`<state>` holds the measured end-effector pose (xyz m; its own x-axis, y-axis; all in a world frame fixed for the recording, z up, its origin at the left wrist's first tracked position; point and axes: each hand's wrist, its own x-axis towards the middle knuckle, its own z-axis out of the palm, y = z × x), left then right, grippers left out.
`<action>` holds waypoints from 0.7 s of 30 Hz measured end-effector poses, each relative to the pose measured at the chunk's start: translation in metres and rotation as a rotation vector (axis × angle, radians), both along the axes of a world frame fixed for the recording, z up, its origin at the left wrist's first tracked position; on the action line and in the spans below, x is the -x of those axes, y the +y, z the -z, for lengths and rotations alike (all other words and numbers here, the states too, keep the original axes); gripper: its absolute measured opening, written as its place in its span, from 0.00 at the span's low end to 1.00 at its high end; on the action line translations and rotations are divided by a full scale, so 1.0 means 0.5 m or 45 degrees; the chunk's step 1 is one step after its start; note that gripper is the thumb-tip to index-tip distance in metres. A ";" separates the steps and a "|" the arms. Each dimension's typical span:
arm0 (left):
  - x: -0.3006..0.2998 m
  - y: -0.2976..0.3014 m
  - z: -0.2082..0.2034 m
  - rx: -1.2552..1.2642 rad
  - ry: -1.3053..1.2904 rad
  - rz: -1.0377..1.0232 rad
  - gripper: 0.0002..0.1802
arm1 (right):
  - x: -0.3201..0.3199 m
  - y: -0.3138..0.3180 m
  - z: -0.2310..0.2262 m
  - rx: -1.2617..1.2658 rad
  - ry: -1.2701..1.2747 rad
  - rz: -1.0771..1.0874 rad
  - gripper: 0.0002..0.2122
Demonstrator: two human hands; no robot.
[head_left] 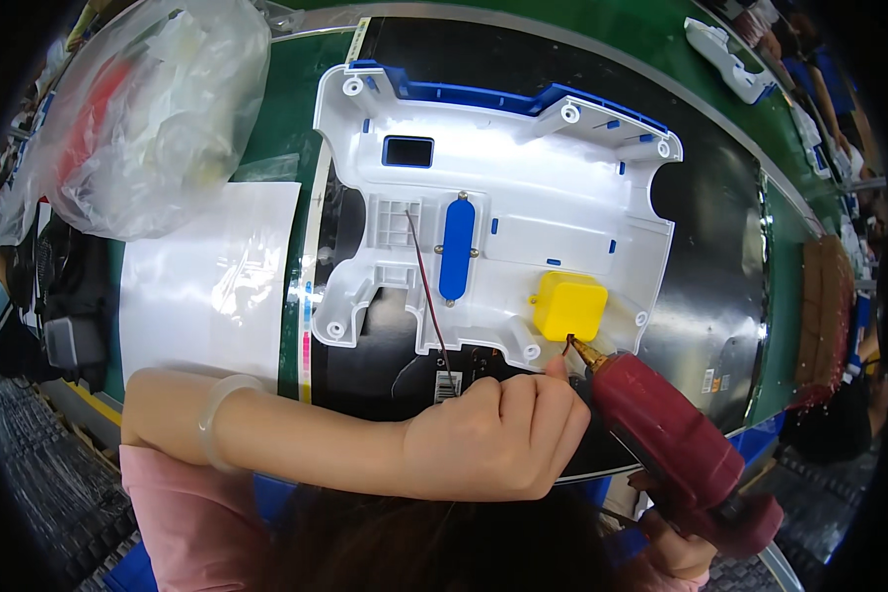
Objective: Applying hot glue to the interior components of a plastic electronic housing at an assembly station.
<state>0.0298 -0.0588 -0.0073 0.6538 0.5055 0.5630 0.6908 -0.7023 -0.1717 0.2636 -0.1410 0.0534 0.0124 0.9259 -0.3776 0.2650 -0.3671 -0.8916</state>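
Down at the near edge of the worktop (750, 296), the left hand (498, 434) is curled into a loose fist, fingertips pinched right at the lower rim of the white plastic housing (543, 197), pressing at a thin dark wire end there. Right beside those fingertips sits the brass tip of the dark red glue gun (661, 434), touching the same spot just under the yellow block (569, 304). The right hand (686, 553) grips the gun's handle low at the near right corner, mostly hidden behind the gun body. The housing lies flat across the middle of the dark worktop, its blue trim (503, 97) along the far edge and a blue oval piece (457, 249) at centre, with a thin red wire (426, 296) running down beside it. Over at the left edge lies a white sheet (207, 286), and a crumpled clear plastic bag (148, 109) fills the far left corner.
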 end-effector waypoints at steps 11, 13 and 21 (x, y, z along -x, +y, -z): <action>0.001 0.000 -0.002 0.007 -0.001 0.014 0.10 | 0.013 -0.002 0.002 -0.085 -0.070 0.085 0.26; 0.002 0.000 -0.003 0.006 -0.007 0.015 0.10 | 0.007 -0.001 0.003 -0.088 -0.048 0.025 0.26; 0.008 0.002 -0.015 0.043 0.014 0.023 0.05 | 0.008 -0.003 0.004 -0.126 -0.151 0.039 0.25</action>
